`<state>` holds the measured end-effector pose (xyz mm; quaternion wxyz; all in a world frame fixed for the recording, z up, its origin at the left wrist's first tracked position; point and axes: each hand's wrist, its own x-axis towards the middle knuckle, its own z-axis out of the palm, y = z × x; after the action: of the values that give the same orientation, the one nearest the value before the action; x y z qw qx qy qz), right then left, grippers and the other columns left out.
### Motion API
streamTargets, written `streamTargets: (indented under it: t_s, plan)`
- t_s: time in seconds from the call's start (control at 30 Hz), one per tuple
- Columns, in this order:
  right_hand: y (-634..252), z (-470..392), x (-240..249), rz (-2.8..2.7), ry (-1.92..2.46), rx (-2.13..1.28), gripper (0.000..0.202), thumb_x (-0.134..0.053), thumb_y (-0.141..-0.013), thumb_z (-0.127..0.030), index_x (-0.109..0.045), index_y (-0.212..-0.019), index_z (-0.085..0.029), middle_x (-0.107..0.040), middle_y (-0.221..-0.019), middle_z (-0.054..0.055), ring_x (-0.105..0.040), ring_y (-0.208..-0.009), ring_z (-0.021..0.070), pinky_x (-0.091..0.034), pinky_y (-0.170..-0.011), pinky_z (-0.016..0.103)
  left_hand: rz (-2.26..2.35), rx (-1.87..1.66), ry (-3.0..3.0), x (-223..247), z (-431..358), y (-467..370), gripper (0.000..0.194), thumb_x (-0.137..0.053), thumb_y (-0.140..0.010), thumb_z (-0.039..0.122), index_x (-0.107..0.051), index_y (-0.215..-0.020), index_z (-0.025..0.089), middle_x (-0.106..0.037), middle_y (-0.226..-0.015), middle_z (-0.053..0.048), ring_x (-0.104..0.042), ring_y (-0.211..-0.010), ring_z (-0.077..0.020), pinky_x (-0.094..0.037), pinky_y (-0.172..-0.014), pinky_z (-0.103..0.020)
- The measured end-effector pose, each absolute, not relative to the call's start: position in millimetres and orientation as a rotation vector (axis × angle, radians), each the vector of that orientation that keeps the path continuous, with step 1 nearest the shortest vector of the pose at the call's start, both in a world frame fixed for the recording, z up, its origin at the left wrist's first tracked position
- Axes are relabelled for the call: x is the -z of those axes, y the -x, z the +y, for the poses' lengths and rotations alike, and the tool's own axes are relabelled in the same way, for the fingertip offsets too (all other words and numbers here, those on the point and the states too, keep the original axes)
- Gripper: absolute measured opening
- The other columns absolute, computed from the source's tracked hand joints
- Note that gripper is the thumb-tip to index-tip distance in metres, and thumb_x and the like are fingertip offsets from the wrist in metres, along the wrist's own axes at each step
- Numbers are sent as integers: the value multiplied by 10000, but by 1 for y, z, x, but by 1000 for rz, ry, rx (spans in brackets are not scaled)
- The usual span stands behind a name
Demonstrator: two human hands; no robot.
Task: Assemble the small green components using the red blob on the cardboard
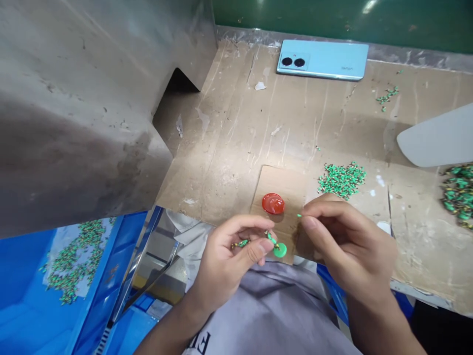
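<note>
My left hand point(236, 254) is closed around small green-and-gold pieces, with one green-and-gold piece point(272, 239) pinched between thumb and fingers. A flat round green disc point(280, 250) shows right at the tip of that piece; whether they are joined I cannot tell. Over the cardboard's right edge, my right hand point(347, 241) pinches a tiny green piece point(299, 215) between thumb and forefinger. Between the hands, a shiny red round dish or cap point(273, 203) rests on a small cardboard piece point(275, 177). Just beyond my right hand lies a pile of tiny green pieces point(343, 178).
A light-blue phone point(325, 60) lies at the table's back edge. Larger green-and-gold pieces point(460, 195) are heaped at far right, near a pale rounded object point(439, 138). A metal housing point(92, 98) stands at left, above a blue bin point(33, 305) holding more pieces.
</note>
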<state>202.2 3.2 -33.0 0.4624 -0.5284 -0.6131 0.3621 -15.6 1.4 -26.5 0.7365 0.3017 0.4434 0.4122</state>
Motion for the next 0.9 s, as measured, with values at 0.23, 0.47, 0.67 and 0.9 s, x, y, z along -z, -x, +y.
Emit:
streamTargets:
  t_s: [0.23, 0.47, 0.67, 0.9]
  plan:
    - [-194, -7, 17, -1498, 1043, -1226, 127, -655, -1134, -142, -714, -1113, -252, -678, -913, 0, -651, -784, 133, -531, -667, 252, 933, -961, -809, 13, 5, 11, 166, -990, -895, 152, -930, -1008, 258, -812, -792, 11, -691, -578, -68, -600, -585, -127]
    - [-195, -7, 19, -1496, 1044, -1289, 103, -665, -1147, -182, -719, -1100, -255, -690, -914, -7, -658, -781, 125, -541, -668, 240, 921, -998, -914, 13, 5, 8, 110, -992, -914, 245, -912, -984, 218, -820, -777, -15, -690, -533, -93, -595, -524, -155]
    - [-197, -4, 16, -1504, 1038, -1295, 114, -694, -1122, -155, -731, -1067, -248, -710, -883, -20, -683, -773, 112, -554, -678, 220, 959, -964, -949, 13, 6, 8, 183, -1020, -889, 319, -890, -931, 198, -825, -779, -24, -680, -517, -102, -599, -510, -179]
    - [-198, -1, 16, -1568, 1037, -1289, 103, -699, -1121, -173, -732, -1066, -254, -716, -868, -19, -676, -715, 118, -524, -610, 243, 935, -984, -905, 13, 6, 9, 159, -1035, -851, 186, -902, -927, 229, -818, -771, 10, -704, -542, -88, -599, -539, -143]
